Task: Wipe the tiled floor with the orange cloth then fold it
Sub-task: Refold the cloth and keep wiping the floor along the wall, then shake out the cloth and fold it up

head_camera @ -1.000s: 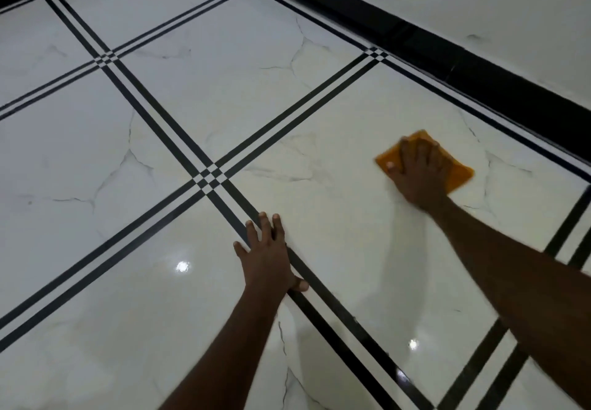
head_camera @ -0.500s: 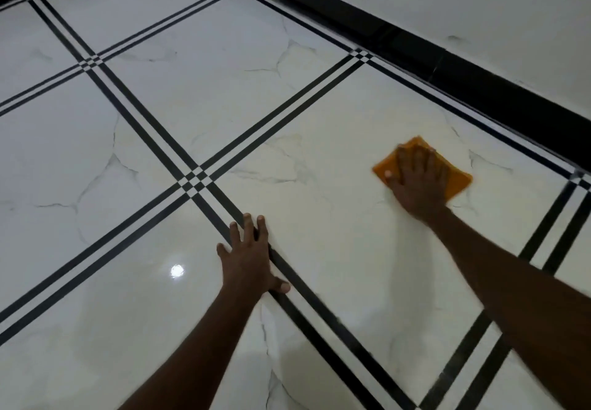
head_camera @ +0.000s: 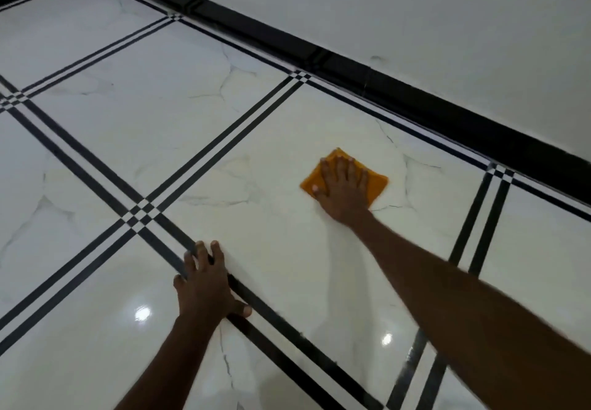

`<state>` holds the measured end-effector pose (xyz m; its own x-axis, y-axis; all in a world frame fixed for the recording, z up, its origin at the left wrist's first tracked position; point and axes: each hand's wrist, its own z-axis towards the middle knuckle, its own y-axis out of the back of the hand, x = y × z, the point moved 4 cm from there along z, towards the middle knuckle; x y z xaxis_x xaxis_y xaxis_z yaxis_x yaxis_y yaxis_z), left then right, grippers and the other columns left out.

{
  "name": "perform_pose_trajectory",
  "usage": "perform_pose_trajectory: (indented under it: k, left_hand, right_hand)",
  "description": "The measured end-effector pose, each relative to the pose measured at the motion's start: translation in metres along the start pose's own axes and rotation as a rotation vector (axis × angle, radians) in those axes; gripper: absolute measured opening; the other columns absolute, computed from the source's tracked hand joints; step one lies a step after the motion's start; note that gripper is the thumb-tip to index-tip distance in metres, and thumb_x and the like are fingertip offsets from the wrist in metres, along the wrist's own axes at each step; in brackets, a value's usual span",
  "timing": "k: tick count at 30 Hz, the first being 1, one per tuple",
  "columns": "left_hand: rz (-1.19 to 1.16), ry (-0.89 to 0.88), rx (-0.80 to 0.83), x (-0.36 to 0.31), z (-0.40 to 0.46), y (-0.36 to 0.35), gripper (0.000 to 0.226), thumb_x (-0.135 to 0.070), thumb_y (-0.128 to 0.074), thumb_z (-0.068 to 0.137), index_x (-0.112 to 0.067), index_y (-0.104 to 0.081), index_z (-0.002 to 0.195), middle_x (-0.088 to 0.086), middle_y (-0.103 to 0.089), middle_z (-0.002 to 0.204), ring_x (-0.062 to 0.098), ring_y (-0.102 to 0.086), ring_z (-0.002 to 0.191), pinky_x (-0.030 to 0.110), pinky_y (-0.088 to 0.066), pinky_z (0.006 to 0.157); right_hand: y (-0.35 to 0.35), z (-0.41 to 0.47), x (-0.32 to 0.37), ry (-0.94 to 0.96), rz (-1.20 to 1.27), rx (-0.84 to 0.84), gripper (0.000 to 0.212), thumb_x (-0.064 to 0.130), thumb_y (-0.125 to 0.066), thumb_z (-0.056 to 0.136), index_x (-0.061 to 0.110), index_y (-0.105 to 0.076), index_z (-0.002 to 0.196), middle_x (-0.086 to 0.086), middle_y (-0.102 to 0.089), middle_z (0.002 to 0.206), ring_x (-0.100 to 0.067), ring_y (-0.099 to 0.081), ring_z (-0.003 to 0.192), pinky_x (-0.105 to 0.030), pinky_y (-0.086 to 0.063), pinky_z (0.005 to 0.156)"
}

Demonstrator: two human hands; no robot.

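Orange cloth (head_camera: pixel 377 184) lies flat beneath right hand (head_camera: pixel 343 190) (fingers spread).

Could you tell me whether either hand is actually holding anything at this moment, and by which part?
Nothing is gripped. The right hand presses flat on the middle of the orange cloth; the left hand rests on the tiled floor.

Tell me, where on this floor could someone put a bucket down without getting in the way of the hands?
Bare tile lies left of the stripe crossing, and on the far tile toward the black skirting. It is crowded where the right hand presses the orange cloth, and where the left hand rests on the stripes.
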<state>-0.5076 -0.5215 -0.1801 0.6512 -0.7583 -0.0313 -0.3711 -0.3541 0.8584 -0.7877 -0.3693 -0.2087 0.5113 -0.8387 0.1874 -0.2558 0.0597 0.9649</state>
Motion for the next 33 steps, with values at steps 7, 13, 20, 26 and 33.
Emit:
perform_pose_trajectory:
  k: [7, 13, 20, 26, 33]
  left_hand:
    - [0.076, -0.129, 0.016, -0.045, -0.006, -0.011, 0.154, -0.07, -0.081, 0.056, -0.013, 0.023, 0.155, 0.018, 0.026, 0.162, 0.038, 0.016, 0.151, 0.055, -0.012, 0.123]
    - [0.148, -0.111, 0.021, -0.049, -0.008, -0.009, 0.151, -0.067, -0.081, 0.061, -0.009, 0.023, 0.154, 0.02, 0.026, 0.162, 0.041, 0.014, 0.151, 0.058, -0.015, 0.121]
    - [0.099, -0.206, 0.057, -0.029, -0.007, -0.007, 0.151, -0.067, -0.081, 0.06, -0.014, 0.025, 0.154, 0.013, 0.031, 0.161, 0.034, 0.021, 0.151, 0.05, -0.002, 0.123]
    - [0.088, -0.271, 0.117, -0.01, -0.01, 0.007, 0.136, -0.056, -0.082, 0.07, -0.012, 0.013, 0.157, 0.007, 0.018, 0.166, 0.027, 0.01, 0.154, 0.046, -0.019, 0.124]
    - [-0.009, -0.158, 0.086, 0.005, -0.019, 0.015, 0.116, -0.055, -0.071, 0.083, -0.011, 0.005, 0.159, 0.012, -0.001, 0.167, 0.03, 0.001, 0.154, 0.049, -0.022, 0.122]
  right_hand:
    - [-0.037, -0.124, -0.008, 0.239, -0.031, -0.025, 0.075, 0.062, -0.029, 0.097, 0.031, -0.018, 0.164, -0.01, -0.018, 0.171, -0.036, -0.014, 0.158, -0.062, -0.01, 0.124]
    - [0.002, -0.061, -0.109, -0.113, -0.043, 0.001, 0.087, 0.073, -0.005, 0.089, 0.03, -0.007, 0.165, -0.012, -0.009, 0.173, -0.039, -0.005, 0.158, -0.063, -0.008, 0.124]
    - [-0.034, -0.069, 0.051, 0.236, -0.015, -0.002, 0.087, 0.075, -0.027, 0.089, 0.029, -0.02, 0.163, -0.012, -0.02, 0.171, -0.039, -0.012, 0.158, -0.063, -0.005, 0.124]
    - [-0.036, -0.163, -0.071, 0.165, -0.059, -0.043, 0.087, 0.081, -0.013, 0.093, 0.032, -0.019, 0.164, -0.007, -0.012, 0.172, -0.036, -0.012, 0.158, -0.061, -0.01, 0.124]
    - [-0.014, -0.057, 0.007, -0.029, 0.105, -0.061, 0.067, 0.047, -0.032, 0.097, 0.021, -0.036, 0.159, -0.019, -0.033, 0.164, -0.046, -0.026, 0.152, -0.068, -0.015, 0.121]
